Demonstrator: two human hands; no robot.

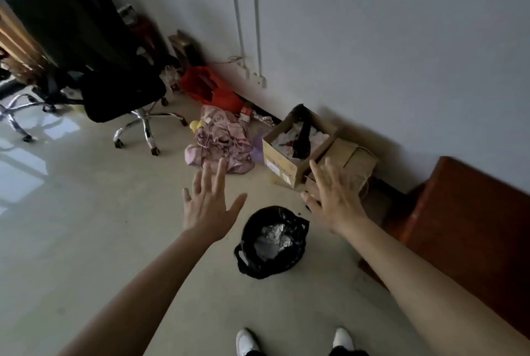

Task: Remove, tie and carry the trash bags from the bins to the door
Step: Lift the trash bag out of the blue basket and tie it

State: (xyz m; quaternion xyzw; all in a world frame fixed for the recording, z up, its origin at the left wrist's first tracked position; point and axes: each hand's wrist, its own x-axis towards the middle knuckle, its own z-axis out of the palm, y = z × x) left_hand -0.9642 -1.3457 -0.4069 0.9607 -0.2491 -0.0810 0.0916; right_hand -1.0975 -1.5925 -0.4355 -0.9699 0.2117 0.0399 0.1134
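Both my hands, left [208, 206] and right [332, 197], hang spread and empty above the black plastic trash bag [272, 241] lining its small bin on the pale floor [86, 241].

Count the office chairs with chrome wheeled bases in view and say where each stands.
2. A black-seated swivel chair stands left of the pink bag pile; a second chrome wheeled base shows at the left edge, mostly cut off. Others may be hidden.

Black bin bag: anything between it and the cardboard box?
Only bare floor between the black bin bag and the cardboard box, head view.
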